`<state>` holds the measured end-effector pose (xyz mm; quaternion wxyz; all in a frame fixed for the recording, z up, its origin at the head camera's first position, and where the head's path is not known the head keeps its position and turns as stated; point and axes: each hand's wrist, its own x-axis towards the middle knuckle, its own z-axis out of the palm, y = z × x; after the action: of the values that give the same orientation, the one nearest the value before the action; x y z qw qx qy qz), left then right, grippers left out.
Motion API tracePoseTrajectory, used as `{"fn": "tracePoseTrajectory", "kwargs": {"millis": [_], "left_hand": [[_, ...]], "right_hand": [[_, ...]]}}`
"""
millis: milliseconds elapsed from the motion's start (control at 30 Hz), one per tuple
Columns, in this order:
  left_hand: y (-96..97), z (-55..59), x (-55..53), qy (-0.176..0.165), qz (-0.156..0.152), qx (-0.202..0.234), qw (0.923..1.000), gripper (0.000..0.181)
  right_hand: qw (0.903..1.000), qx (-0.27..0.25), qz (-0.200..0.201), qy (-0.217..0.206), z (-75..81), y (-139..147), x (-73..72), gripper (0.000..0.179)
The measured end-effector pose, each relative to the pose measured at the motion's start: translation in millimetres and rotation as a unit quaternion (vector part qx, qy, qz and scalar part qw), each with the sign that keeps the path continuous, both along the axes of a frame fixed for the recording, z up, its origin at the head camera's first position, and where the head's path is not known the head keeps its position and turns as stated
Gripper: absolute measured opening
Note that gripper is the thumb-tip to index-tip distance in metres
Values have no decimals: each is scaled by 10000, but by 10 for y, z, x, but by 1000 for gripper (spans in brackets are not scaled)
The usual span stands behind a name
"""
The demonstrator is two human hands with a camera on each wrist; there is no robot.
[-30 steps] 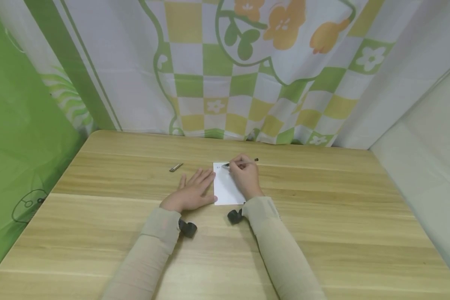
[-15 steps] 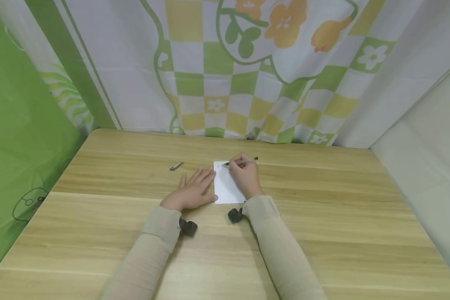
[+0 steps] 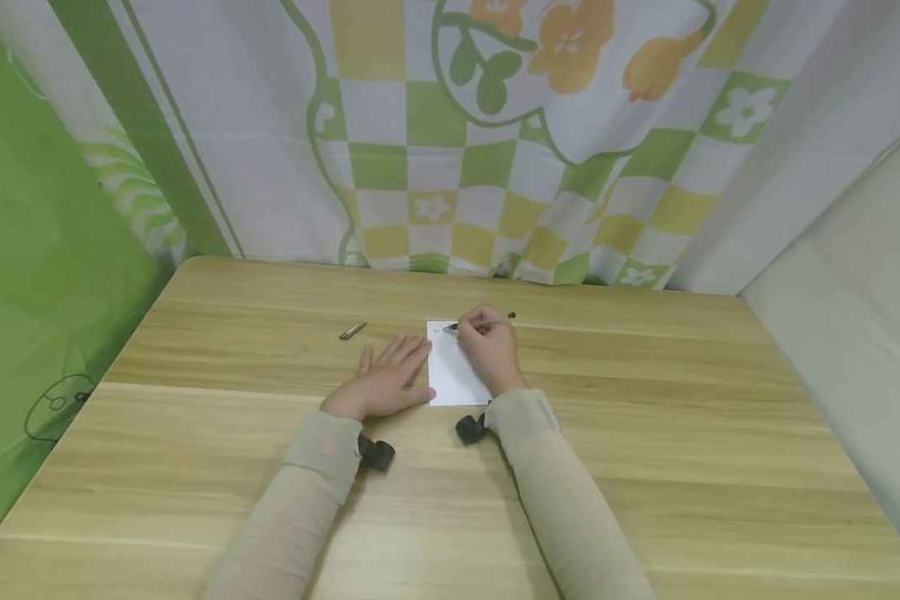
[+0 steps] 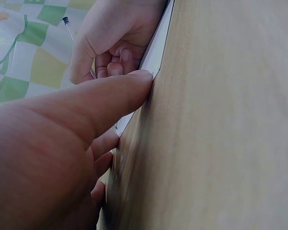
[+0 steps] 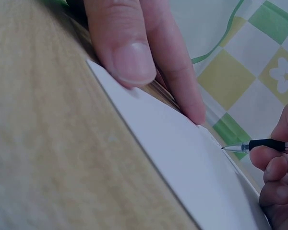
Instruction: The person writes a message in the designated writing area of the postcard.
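A small white sheet of paper (image 3: 453, 375) lies on the wooden table, with a few tiny dark marks near its top left. My right hand (image 3: 489, 346) pinches a pen with a clear barrel and black grip (image 5: 266, 145). The pen's tip is at the upper part of the paper, by the marks. Flat and spread, my left hand (image 3: 382, 383) rests on the table at the paper's left side. Its thumb and a fingertip press the paper's left edge, as the right wrist view shows. Beyond the left hand lies a pen cap (image 3: 352, 331).
The wooden table (image 3: 682, 467) reaches to a checked, flowered curtain (image 3: 435, 167) at the back. Green cloth (image 3: 52, 250) hangs on the left, and a pale wall (image 3: 862, 250) stands on the right. Black wrist cameras (image 3: 377, 456) sit under the sleeves.
The view has tilted very slightly, so the table appears a little higher. Both hands keep nearly the same places, with the pen tip still at the paper's upper part.
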<state>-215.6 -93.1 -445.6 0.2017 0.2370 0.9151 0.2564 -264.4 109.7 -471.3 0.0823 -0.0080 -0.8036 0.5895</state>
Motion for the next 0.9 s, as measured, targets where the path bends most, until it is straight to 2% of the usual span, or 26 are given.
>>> {"fn": "tracePoseTrajectory", "kwargs": {"millis": [233, 400, 567, 900], "left_hand": [[-7, -111, -45, 92, 13, -19, 10000, 84], [-13, -134, -59, 75, 10, 0, 10000, 85], [-12, -119, -53, 55, 7, -40, 10000, 84], [1, -15, -9, 4, -10, -25, 10000, 83]], "right_hand": [[10000, 16, -29, 3, -7, -2, -6, 6], [10000, -8, 2, 41, -11, 0, -7, 5], [10000, -15, -2, 23, -8, 0, -3, 5], [10000, -67, -13, -8, 4, 0, 3, 6]]}}
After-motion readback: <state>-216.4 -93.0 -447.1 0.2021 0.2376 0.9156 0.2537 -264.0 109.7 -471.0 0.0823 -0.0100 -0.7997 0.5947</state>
